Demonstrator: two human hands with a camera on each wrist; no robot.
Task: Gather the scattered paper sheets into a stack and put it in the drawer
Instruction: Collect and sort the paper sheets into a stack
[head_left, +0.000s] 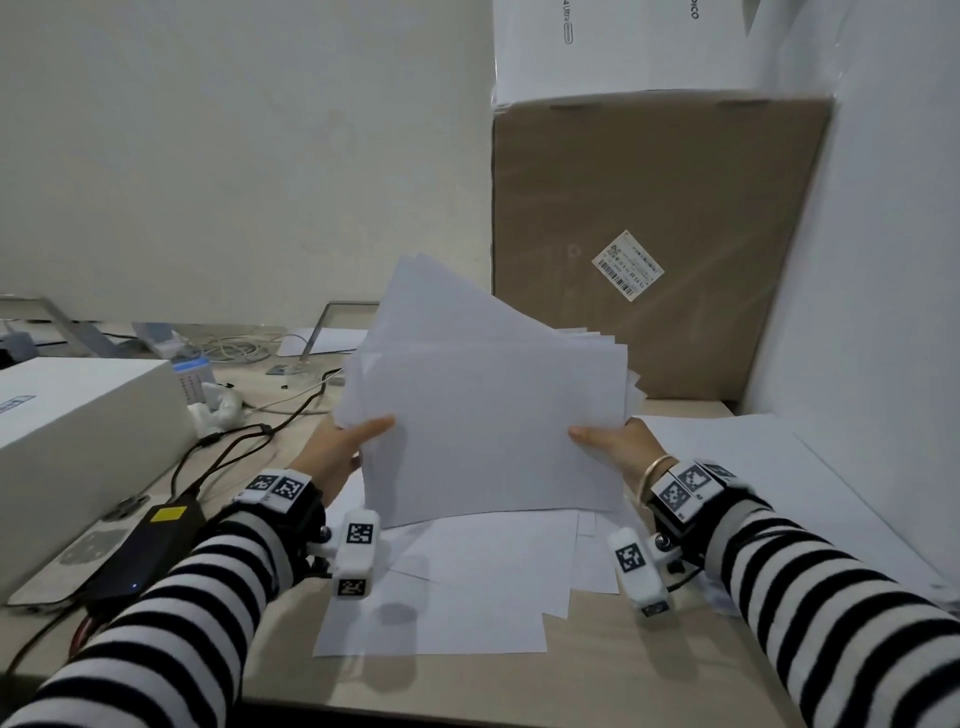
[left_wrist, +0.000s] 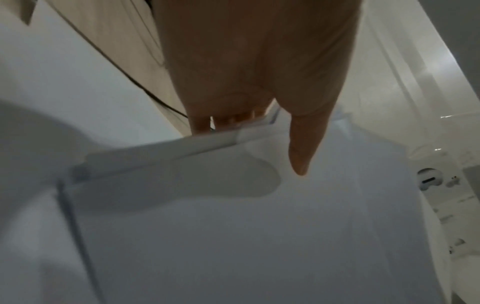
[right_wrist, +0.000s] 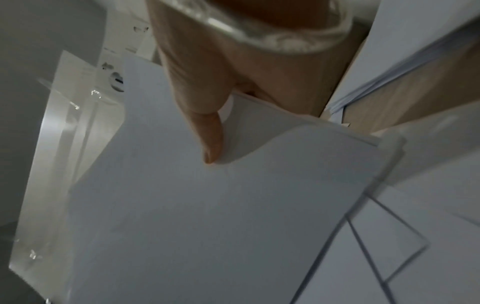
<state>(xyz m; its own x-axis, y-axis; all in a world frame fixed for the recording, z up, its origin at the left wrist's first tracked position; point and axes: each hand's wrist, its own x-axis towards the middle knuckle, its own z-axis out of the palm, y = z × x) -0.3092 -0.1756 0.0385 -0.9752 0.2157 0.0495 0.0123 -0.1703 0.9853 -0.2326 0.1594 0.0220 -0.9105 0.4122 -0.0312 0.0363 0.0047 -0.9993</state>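
Upright, paper stack (head_left: 488, 415), long axis sideways; both hands pinching ends

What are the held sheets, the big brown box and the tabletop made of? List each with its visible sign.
Held sheets: thin matte white paper; they fan out and bend.
Big brown box: apparently cardboard, dull brown, with a stuck-on barcode label.
Tabletop: pale wood-look surface, perhaps laminate; faint grain shows.

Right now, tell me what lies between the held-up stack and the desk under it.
In the head view, loose paper sheets lie overlapping on the desk beneath the paper stack, which the left hand and right hand grip by its sides.
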